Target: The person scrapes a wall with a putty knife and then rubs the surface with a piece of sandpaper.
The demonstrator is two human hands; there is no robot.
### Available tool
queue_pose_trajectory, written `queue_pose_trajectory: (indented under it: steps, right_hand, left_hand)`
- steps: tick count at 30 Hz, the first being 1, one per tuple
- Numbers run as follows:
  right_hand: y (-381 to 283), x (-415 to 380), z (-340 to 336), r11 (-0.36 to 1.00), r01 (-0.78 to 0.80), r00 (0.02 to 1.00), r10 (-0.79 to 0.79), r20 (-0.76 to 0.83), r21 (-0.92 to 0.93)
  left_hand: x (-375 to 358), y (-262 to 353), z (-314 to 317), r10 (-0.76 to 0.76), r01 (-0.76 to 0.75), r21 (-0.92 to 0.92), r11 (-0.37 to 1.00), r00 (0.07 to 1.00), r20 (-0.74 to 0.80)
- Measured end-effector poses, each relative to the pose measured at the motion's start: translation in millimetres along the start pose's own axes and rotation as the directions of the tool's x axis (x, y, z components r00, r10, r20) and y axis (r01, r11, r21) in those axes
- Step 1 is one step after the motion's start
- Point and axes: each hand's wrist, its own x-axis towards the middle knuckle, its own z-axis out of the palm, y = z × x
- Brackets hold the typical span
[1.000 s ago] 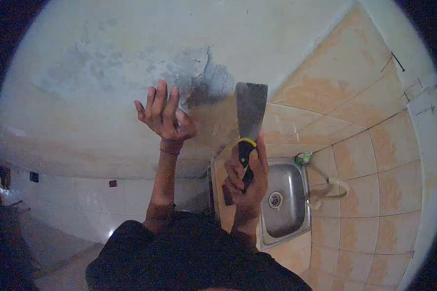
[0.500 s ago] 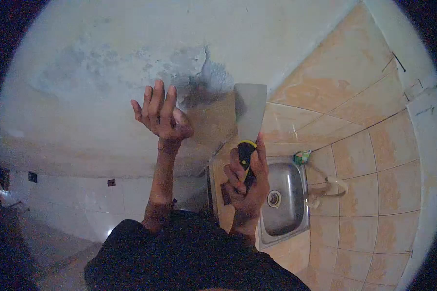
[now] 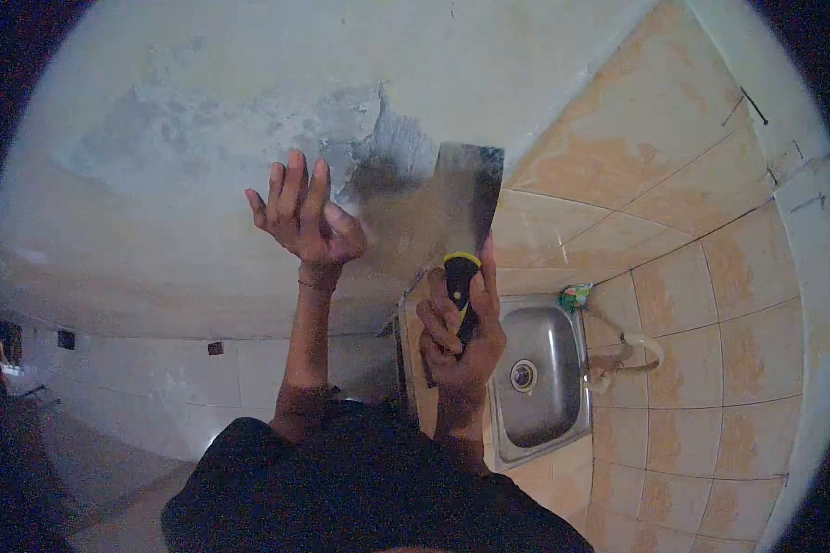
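Note:
My right hand (image 3: 461, 323) is wrapped round the black and yellow handle of a putty knife (image 3: 468, 194), its wide metal blade pointing up. The blade's top edge lies near the corner where the painted wall meets the tiles; whether it touches cannot be told. Left of it, my left hand (image 3: 309, 217) is raised with its fingers apart and holds nothing. Between and above the hands, the pale wall (image 3: 249, 55) carries a grey, peeling patch (image 3: 392, 138) with a ragged edge of lifted paint.
A steel sink (image 3: 549, 369) is set in the counter below right, with a green packet (image 3: 576, 296) at its back corner and a pale tap (image 3: 636, 355) beside it. Orange-patterned tiles (image 3: 682, 350) cover the right wall. White tiles (image 3: 157, 369) run along the lower left.
The putty knife has risen slightly and shifted left with my right hand, and its blade now looks darker on the right side. My left hand has hardly moved.

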Motion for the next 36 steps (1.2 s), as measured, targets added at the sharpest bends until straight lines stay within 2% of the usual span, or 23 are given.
queue_pose_trajectory:
  steps: [5, 8, 11, 17, 20, 26, 29, 33, 36]
  right_hand:
    - [-0.1, -6.0, 7.4, 0.992, 0.053, 0.997, -0.059, -0.053, -0.118]
    - [-1.6, -11.2, 11.1, 0.990, 0.052, 0.998, -0.055, -0.015, -0.135]
    - [-0.5, -6.8, 0.8, 0.995, 0.052, 0.998, -0.048, 0.047, -0.088]
    - [2.0, -8.1, 4.1, 0.991, 0.034, 0.998, -0.041, -0.047, -0.126]
    - [2.8, -4.0, -3.3, 0.999, 0.022, 1.000, -0.021, 0.012, -0.040]
    - [2.4, -4.7, -0.1, 0.994, 0.036, 0.999, -0.035, 0.010, -0.106]
    - [1.1, -7.2, 0.2, 0.998, 0.022, 0.999, -0.020, 0.032, -0.060]
    - [4.6, -10.8, 0.1, 0.997, 0.019, 0.999, -0.022, -0.047, -0.071]
    - [2.2, -6.2, 0.0, 0.998, 0.021, 1.000, -0.022, -0.016, -0.057]
  left_hand:
    - [-4.7, -5.1, 1.3, 0.003, -0.003, 0.021, 1.000, 1.000, -0.004]
    - [-2.3, -1.0, 0.5, -0.007, 0.007, 0.012, 1.000, 1.000, 0.002]
    - [-6.0, -2.2, 1.1, -0.008, 0.008, 0.016, 1.000, 1.000, 0.002]
    - [-5.1, -2.0, -2.8, -0.001, 0.001, -0.001, 1.000, 1.000, 0.002]
    - [-3.6, -4.0, -0.4, 0.000, 0.000, -0.006, 1.000, 1.000, -0.002]
    - [-1.5, -0.8, -1.4, -0.003, 0.003, 0.005, 1.000, 1.000, 0.015]
    - [-2.4, -4.1, 0.4, 0.009, -0.009, 0.003, 1.000, 1.000, 0.007]
    - [-3.6, -3.1, -2.3, 0.010, -0.010, 0.008, 1.000, 1.000, 0.008]
    - [-3.5, -4.1, -0.2, 0.013, -0.013, 0.006, 1.000, 1.000, 0.000]
